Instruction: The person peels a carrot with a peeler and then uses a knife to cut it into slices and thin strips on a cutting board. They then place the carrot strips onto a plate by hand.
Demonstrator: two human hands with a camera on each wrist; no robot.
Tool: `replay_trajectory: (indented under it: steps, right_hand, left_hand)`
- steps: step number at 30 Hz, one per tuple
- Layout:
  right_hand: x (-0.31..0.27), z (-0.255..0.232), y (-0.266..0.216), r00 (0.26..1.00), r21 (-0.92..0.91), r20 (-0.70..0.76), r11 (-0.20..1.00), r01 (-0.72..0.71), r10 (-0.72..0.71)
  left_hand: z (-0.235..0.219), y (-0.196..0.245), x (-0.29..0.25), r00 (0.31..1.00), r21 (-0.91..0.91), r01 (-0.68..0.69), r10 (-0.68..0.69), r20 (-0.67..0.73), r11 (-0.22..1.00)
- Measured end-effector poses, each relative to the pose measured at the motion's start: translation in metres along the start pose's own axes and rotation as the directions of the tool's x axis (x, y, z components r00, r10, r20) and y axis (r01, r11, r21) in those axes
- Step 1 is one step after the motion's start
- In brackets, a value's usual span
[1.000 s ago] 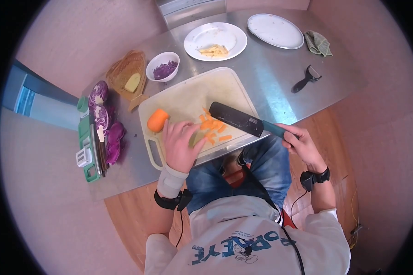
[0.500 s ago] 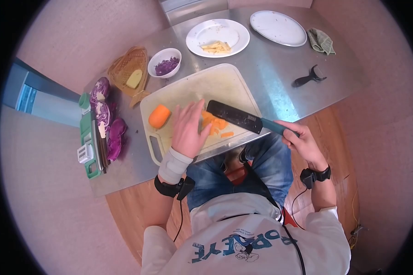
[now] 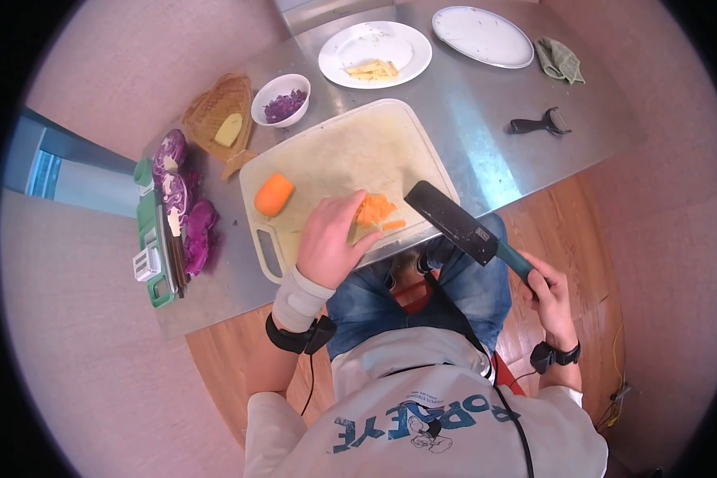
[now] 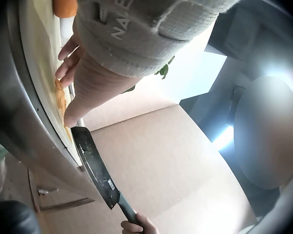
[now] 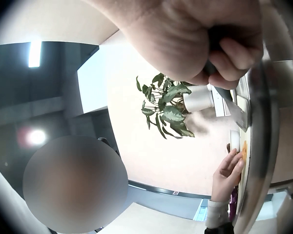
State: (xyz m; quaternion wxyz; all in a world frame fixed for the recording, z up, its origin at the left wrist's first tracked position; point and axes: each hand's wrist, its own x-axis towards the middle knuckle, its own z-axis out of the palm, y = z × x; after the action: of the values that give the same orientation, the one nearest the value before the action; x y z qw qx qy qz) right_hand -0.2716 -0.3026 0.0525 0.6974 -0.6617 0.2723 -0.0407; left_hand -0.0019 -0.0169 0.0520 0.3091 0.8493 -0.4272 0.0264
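My left hand [image 3: 328, 239] is at the cut carrot pieces [image 3: 377, 210], fingers at the left side of the small heap and thumb spread toward the table's front edge. In the left wrist view its fingertips [image 4: 63, 83] come down right at the orange pieces. With my right hand [image 3: 550, 295] I grip the green handle of a black-bladed cleaver [image 3: 452, 221]. The blade slants over the right front edge of the white cutting board [image 3: 334, 147], apart from the heap. A larger carrot chunk [image 3: 273, 195] lies at the board's left.
Behind the board are a bowl [image 3: 281, 100] of shredded purple cabbage, a plate [image 3: 414, 52] with pale yellow strips, another plate [image 3: 486, 40] and a cloth [image 3: 560, 61]. A peeler [image 3: 540, 123] lies right. Left are a basket [image 3: 215, 111], cut cabbage [image 3: 201, 231] and a green grater [image 3: 153, 219].
My left hand has moved right, from near the carrot chunk to the cut pieces, which now sit in a tighter heap. The cleaver has swung away to the right, toward the board's edge.
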Motion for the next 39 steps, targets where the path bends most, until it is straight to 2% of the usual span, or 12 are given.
replay_trajectory:
  steps: [3,10,15,19,24,26,29,31,35,39]
  right_hand:
    - [-0.013,0.005,-0.001,0.999,0.024,-0.002,0.999,-0.034,0.034]
    - [-0.013,0.034,-0.001,0.995,0.019,0.089,0.999,0.046,-0.047]
    - [-0.012,0.022,-0.006,0.998,-0.021,-0.01,0.998,0.06,-0.06]
    - [-0.011,0.019,0.002,0.995,-0.005,-0.033,0.996,0.094,-0.094]
    - [-0.002,0.035,0.007,0.999,0.077,0.024,0.997,0.027,-0.029]
    - [0.003,0.039,0.011,0.999,0.105,0.037,0.994,0.03,-0.034]
    - [0.006,0.044,0.011,0.998,0.136,0.047,0.99,-0.038,0.032]
    - [0.009,0.046,0.014,0.995,0.187,0.088,0.98,-0.064,0.048]
    - [0.012,0.05,0.018,0.992,0.172,0.108,0.982,-0.079,0.061]
    - [0.015,0.056,0.021,0.985,0.18,0.163,0.98,-0.089,0.059]
  left_hand:
    - [0.008,0.003,0.001,0.999,-0.004,-0.023,0.023,-0.039,1.0]
    - [0.018,0.011,0.007,0.996,0.039,0.027,-0.023,-0.082,0.999]
    - [0.019,0.005,0.007,0.993,0.016,0.057,-0.055,-0.1,0.998]
    - [0.019,-0.001,0.007,0.995,-0.006,0.052,-0.052,-0.087,0.999]
    - [0.017,-0.005,0.006,0.993,-0.067,0.025,-0.033,-0.114,0.997]
    - [0.008,-0.003,0.004,0.992,-0.082,0.092,-0.099,-0.083,0.992]
    - [0.004,-0.006,0.0,0.986,-0.082,0.162,-0.166,-0.034,0.983]
    - [0.002,-0.005,0.0,0.985,-0.098,0.17,-0.173,-0.017,0.98]
    - [0.003,-0.008,-0.001,0.982,-0.17,0.189,-0.19,0.013,0.967]
    - [0.006,-0.009,0.0,0.987,-0.149,0.16,-0.163,-0.012,0.976]
